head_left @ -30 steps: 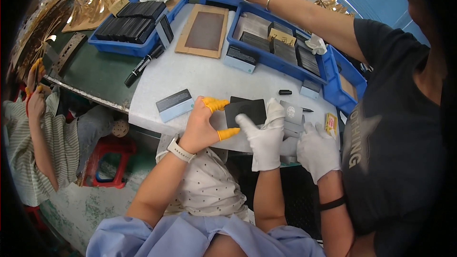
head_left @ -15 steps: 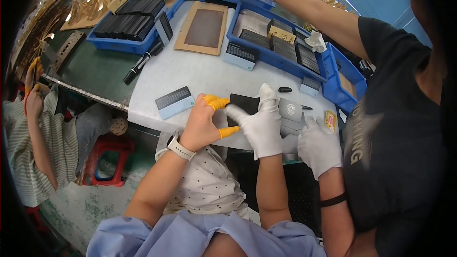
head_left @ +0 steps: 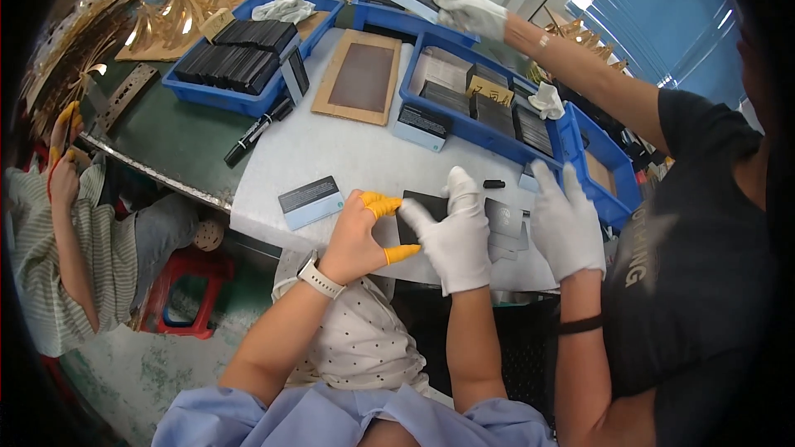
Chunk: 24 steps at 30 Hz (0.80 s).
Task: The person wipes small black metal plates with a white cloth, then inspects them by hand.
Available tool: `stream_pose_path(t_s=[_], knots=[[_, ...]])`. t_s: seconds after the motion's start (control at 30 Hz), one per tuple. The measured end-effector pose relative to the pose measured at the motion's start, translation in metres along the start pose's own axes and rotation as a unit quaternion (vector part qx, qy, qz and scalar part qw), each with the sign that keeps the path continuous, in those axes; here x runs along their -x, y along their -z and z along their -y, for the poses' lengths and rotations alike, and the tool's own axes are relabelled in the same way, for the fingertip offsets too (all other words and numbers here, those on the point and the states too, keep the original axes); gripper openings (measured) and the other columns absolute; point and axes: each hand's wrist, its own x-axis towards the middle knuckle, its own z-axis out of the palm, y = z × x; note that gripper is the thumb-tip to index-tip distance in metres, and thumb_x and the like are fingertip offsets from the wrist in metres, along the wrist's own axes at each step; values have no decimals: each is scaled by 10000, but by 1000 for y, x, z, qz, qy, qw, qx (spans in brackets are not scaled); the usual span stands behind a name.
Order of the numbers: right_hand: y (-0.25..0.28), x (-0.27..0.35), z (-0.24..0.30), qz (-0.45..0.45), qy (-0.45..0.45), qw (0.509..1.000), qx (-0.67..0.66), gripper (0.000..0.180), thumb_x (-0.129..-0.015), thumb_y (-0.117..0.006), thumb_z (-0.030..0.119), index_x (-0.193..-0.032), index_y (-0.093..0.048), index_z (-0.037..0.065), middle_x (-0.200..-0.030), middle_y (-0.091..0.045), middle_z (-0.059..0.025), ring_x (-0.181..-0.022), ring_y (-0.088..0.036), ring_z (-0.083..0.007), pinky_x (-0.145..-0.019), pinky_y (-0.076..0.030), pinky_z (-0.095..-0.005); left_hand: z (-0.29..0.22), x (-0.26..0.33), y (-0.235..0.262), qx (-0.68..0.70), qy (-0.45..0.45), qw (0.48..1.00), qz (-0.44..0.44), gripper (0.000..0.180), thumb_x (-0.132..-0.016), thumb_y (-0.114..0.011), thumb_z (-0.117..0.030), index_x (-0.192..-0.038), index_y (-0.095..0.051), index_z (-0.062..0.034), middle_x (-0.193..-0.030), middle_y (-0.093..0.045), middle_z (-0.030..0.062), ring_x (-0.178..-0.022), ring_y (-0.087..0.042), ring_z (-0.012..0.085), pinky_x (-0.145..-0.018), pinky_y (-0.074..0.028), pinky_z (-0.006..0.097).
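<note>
The left hand (head_left: 358,236), with yellow finger cots, and the white-gloved right hand (head_left: 454,236) both pinch a black flat card (head_left: 418,209) on the white table (head_left: 348,157).

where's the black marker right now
In the head view the black marker lies left of centre, half on the green table and half on the white mat, just below the blue tray of black pieces.
</note>
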Motion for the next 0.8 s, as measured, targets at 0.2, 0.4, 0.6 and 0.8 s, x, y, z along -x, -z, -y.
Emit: stream_pose_path(t_s=[0.2, 0.4, 0.6, 0.8], knots=[[0, -23, -45, -85, 126, 979, -135, 578, -946, -836, 212, -1387, -563, -41, -1333, -684, -259, -1209, -703, -335, -989, -574, -385, -3, -5, -2, -1, -31, 999, 7, 667, -660, -1000, -274, -1212, -711, -37, -1150, -678, 136, -1062, -589, 357, -960, -520, 427], [-3, -6, -43, -105, 47, 983, -141, 594, -945, -852, 166, -1409, -544, -40, -1379, -674, -187, -1296, -650, -236, -1062, -520, -339, -3, -3, 1, -12, -4, 1000, -10, 640, -653, -1004, -262, -1183, -729, -31, -1111, -693, 113, -1037, -588, 337, -929, -519, 403], [11, -3, -56, -128, 110, 961, -221, 228, -1026, -719, 37, -1194, -566, 61, -1028, -614, 11, -916, -577, -64, -893, -531, -237, -3, -5, -1, 35, 16, 999, -32, 633, -653, -1003, -266, -1176, -744, -22, -1074, -697, 103, -1009, -586, 320, -895, -514, 383], [13, 11, -62, -113, 111, 943, -292, 412, -929, -787, -56, -1232, -556, 102, -1146, -601, 8, -938, -566, -44, -735, -503, -200, -8, -7, -1, 12, 17, 1000, -17, 608, -666, -992, -240, -1178, -749, -19, -1069, -692, 90, -995, -583, 300, -880, -517, 372]])
